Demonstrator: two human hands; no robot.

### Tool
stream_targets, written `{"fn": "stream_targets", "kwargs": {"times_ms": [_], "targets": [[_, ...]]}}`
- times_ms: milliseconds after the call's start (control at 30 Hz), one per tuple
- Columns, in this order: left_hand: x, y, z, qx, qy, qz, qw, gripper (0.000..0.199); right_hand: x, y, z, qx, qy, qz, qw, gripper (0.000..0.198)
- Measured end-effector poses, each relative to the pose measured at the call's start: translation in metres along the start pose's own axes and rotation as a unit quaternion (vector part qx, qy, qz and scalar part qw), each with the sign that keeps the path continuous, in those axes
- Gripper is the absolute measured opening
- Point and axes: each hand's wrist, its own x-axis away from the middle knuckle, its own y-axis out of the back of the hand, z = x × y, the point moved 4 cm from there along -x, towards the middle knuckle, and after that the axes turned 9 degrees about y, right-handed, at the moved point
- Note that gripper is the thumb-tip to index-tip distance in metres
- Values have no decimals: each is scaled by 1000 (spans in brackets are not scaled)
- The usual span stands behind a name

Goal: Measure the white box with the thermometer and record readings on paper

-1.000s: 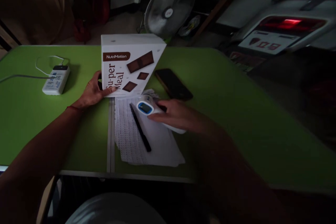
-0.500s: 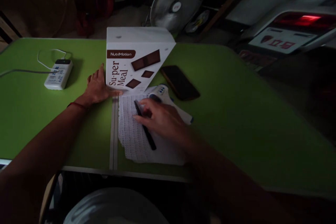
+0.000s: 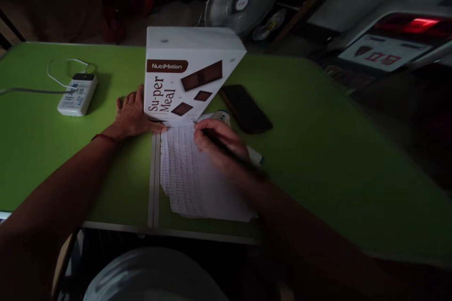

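A black pen [image 3: 229, 151] is gripped in my right hand [image 3: 221, 143], its tip near the upper part of the paper sheets [image 3: 219, 188]. Rows of small writing cover the left part of the top sheet. My left hand [image 3: 134, 115] lies at the lower left corner of a white NutriMotion box [image 3: 169, 84], fingers spread and thumb across the top edge of the paper. The box stands on the far end of the sheets. Partly hidden behind my right hand is a white and blue device [image 3: 254, 156].
A dark phone [image 3: 246, 109] lies right of the box on the green table [image 3: 335, 164]. On the left sits a white power bank [image 3: 77, 96] with cables. Beyond the table stands a fan [image 3: 240, 2]; a vehicle's red tail light [image 3: 420, 23] glows at the right.
The pen was lying on the sheets under my right hand's fingers; now my right hand holds it, slightly further up the page. My left hand stays by the box.
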Motion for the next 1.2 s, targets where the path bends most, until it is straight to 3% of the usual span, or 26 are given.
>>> {"fn": "stream_targets", "kwargs": {"times_ms": [100,200,367,567,1033,1200], "targets": [[-1,-1,0,3,3,-1,1000,152,2,-6,-7,22,-42,-20,999,41],[0,-2,0,-1,7,4,1000,152,0,-5,-15,49,-54,-54,996,32],[-1,-3,2,4,-9,-4,1000,150,-2,-1,-21,79,-10,-63,995,14],[-1,-2,1,-8,0,-3,1000,147,-2,-1,-20,120,23,-79,989,8],[0,-1,0,-7,6,3,1000,147,-4,-2,-23,162,16,-38,986,10],[3,1,-4,-12,8,7,1000,147,-4,-2,-23,145,16,-72,987,5]]}}
